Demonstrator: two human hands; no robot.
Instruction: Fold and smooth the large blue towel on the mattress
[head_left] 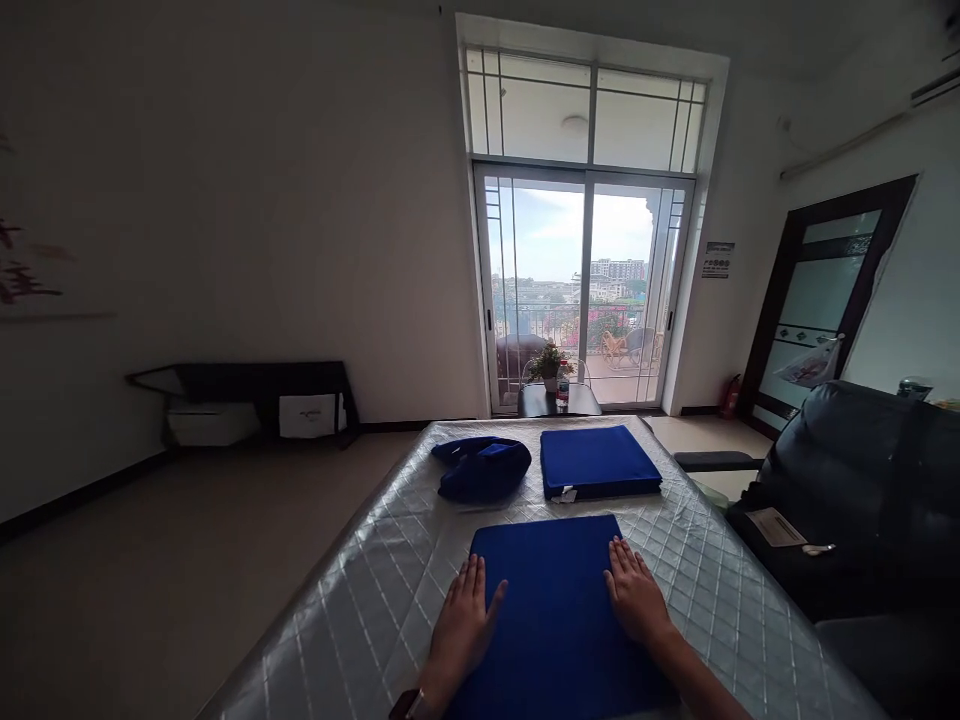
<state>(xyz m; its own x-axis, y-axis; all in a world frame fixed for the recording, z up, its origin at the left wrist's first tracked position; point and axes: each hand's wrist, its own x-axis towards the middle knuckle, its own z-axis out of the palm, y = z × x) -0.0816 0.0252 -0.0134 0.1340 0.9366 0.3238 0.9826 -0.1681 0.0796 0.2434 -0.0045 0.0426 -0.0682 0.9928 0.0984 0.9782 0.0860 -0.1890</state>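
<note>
A flat blue rectangle of folded cloth (551, 610) lies in front of me on a silver quilted table cover (375, 560). My left hand (466, 615) rests flat along its left edge, thumb apart from the fingers. On the opposite edge lies my right hand (635, 590), fingers stretched out and palm down. Beyond it at the right is a neat blue folded stack (600, 460) with a small white tag at its front corner. A crumpled blue cloth (486, 470) sits to the left of that stack.
A black leather sofa (870, 480) stands close on the right, with a card (776, 527) on it. Past the table's far end, a small dark table (541, 402) holds a potted plant (551, 362) before glass sliding doors. A low black bench (262, 385) is by the left wall.
</note>
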